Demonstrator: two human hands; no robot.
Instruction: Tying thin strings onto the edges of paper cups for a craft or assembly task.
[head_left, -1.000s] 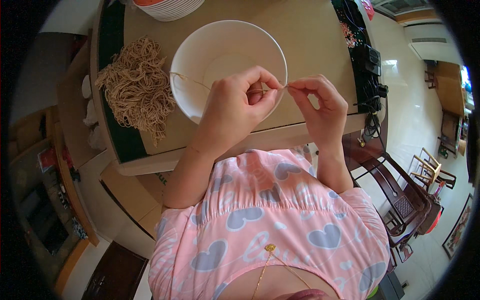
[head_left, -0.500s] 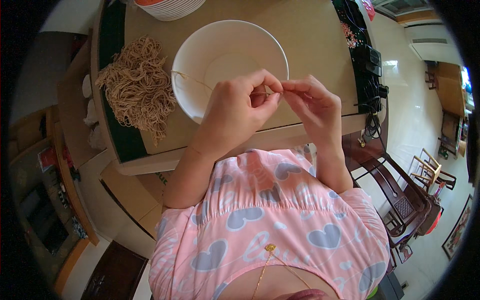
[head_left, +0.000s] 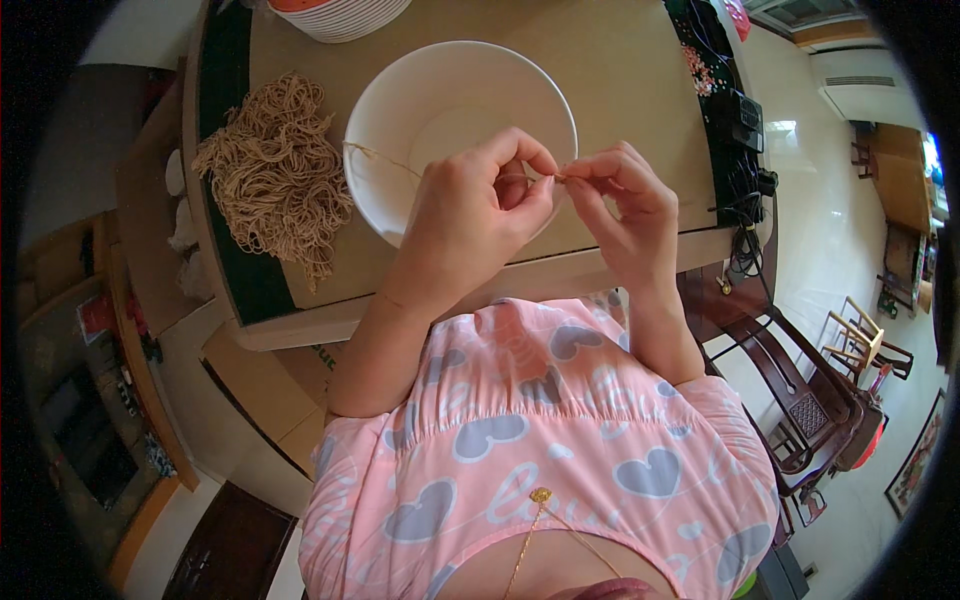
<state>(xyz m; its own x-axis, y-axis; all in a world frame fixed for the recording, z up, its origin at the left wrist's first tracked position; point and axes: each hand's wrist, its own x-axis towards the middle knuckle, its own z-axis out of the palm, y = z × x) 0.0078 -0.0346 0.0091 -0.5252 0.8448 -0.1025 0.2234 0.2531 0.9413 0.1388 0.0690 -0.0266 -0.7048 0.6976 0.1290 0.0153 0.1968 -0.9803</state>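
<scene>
Over the near rim of a white tub, my two hands meet fingertip to fingertip. A thin tan string runs from the tub's left rim toward my left hand, whose thumb and index finger pinch it. My right hand pinches the same string just right of those fingertips, where a small tan bit shows between the hands. Fingers partly hide the string there. Left of the tub lies a tangled heap of tan string.
The table has dark green strips along its sides. A stack of white bowls stands at the far left. Black adapters and cables line the right edge. A dark wooden chair stands to the right, and a cardboard box is below the table's left side.
My right hand has shifted slightly left and its fingers have curled. The left fingertips have moved a little, while both hands keep their pinch. Tub and heap have not moved.
</scene>
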